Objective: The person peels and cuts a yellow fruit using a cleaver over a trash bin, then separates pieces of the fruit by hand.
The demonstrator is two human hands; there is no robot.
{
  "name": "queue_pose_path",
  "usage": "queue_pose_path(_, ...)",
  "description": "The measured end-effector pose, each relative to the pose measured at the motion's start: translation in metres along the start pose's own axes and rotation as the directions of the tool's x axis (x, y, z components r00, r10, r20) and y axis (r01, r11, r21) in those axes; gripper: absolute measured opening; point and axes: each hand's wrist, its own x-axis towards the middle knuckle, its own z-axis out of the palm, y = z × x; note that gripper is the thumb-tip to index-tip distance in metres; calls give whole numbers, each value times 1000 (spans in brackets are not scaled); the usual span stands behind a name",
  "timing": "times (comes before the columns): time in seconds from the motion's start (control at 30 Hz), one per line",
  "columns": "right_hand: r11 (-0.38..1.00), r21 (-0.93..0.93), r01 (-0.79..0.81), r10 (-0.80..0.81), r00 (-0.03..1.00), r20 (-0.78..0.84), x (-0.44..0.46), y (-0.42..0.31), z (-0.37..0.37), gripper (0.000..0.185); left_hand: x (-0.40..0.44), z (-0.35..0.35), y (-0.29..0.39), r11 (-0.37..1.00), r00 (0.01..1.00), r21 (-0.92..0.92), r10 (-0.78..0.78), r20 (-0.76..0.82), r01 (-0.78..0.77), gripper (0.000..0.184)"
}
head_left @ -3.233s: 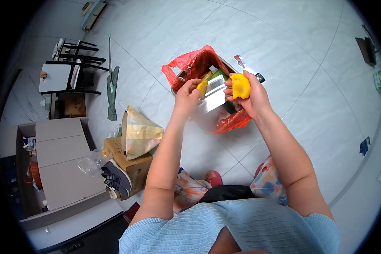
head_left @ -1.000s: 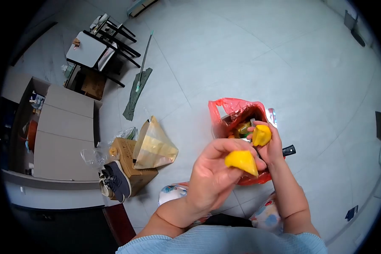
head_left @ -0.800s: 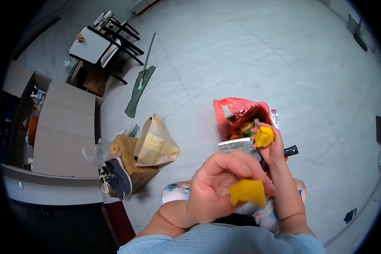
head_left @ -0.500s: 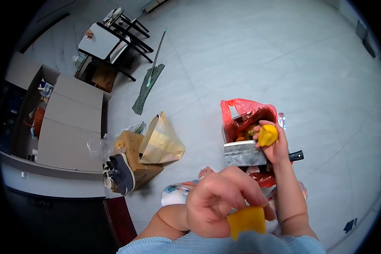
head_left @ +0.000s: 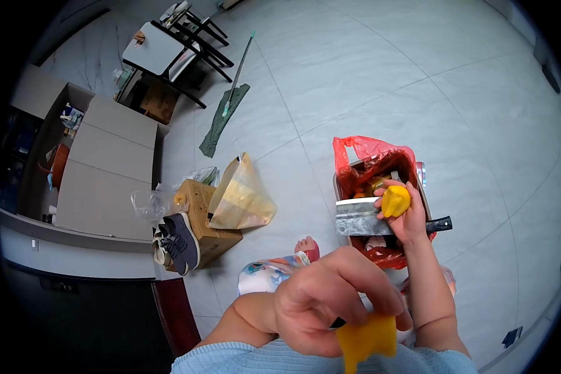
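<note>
Close to the camera, my left hand pinches a flat yellow piece between thumb and fingers, low in the view near my chest. My right hand holds a rounded yellow piece over a bin lined with a red plastic bag. A cleaver lies across the bin, its wide blade to the left and its black handle sticking out to the right, partly behind my right hand. Orange and yellow scraps show inside the bag; their exact kind cannot be told.
Left of the bin stand a yellowish bag, a cardboard box and dark shoes. Further back, a mop lies on the tiled floor by a white-topped chair. A grey cabinet lines the left side.
My left hand has moved from the bin toward my chest with its yellow piece. My right hand still holds its piece above the bin. The view has shifted, and more of the cleaver shows.
</note>
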Motion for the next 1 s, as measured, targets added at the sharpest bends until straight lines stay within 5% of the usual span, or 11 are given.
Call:
queue_pose_path(0.23,998,-61,22,-22,1000,-15,-5,-1,-3,51,3,5,10,994,995,-39,-103,-4,103,18)
queue_pose_path(0.33,997,-68,29,-32,999,-36,-9,-4,-3,50,10,2,12,982,973,133,-156,170,134,22)
queue_pose_path(0.53,998,-44,36,-38,998,-52,-9,-7,-10,50,9,8,13,930,958,261,-281,55,258,24)
queue_pose_path(0.63,999,-31,34,-36,998,-60,-7,-8,-11,50,11,4,9,942,960,254,-256,111,221,26)
queue_pose_path(0.73,999,-36,32,-34,998,-54,-5,-8,-13,49,10,3,4,978,977,-13,-207,56,208,14)
queue_pose_path(0.93,999,-31,20,-22,998,-59,-1,-8,-13,49,15,-4,-17,995,985,-90,53,162,-39,12)
queue_pose_path(1.0,999,-30,13,-15,998,-65,0,-7,-12,49,17,-3,-18,998,977,13,58,206,-62,25)
